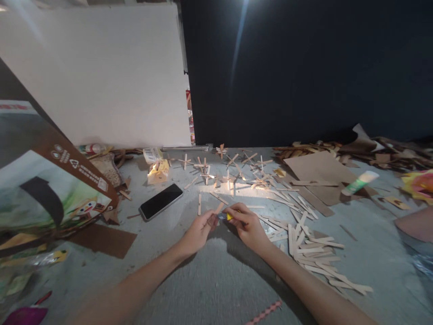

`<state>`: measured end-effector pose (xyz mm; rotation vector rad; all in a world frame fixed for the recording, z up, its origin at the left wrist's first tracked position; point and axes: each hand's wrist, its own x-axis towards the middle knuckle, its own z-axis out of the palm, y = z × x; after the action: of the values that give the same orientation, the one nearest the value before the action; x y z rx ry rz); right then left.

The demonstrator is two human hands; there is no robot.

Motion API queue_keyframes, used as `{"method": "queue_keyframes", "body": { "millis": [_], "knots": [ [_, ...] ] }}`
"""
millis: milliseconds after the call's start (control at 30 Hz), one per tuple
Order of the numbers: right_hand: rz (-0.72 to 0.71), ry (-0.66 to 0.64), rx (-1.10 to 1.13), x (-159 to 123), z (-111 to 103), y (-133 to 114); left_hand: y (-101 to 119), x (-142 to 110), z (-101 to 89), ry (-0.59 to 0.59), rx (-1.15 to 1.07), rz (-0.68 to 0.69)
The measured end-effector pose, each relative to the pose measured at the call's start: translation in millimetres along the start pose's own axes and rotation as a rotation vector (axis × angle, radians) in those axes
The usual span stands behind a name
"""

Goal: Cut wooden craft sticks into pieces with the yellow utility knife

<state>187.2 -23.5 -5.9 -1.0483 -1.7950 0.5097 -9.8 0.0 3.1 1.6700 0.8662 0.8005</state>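
My left hand (pixel 199 230) pinches a wooden craft stick (pixel 219 207), which slants up from its fingertips. In my right hand (pixel 248 225) is a small yellow utility knife (pixel 230 215), mostly covered by the fingers. Its grey blade end points left and meets the left fingertips; whether it touches the stick I cannot tell. Just beyond the hands lie single sticks, one upright in view (pixel 199 204). Further back stand several crossed-stick pieces (pixel 233 160). A loose pile of craft sticks (pixel 314 255) spreads beside my right forearm.
A black phone (pixel 161 201) lies left of the hands, near a brown printed bag (pixel 72 180). To the right are cardboard pieces (pixel 311 167) and a green-and-white glue stick (pixel 360 183). White (pixel 101 76) and black (pixel 287 72) panels rise behind. A pink braided strip (pixel 264 313) lies in front.
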Motion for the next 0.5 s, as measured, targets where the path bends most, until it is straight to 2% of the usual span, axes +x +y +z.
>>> {"method": "queue_keyframes", "body": {
  "millis": [300, 500],
  "knots": [
    [-0.004, 0.013, 0.008, -1.0, 1.5, 0.7, 1.5, -1.3, 0.0, 0.040, 0.075, 0.040],
    [0.020, 0.001, 0.023, 0.1, 1.0, 0.6, -0.6, -2.1, 0.0, 0.061, 0.028, 0.026]
  ]
}}
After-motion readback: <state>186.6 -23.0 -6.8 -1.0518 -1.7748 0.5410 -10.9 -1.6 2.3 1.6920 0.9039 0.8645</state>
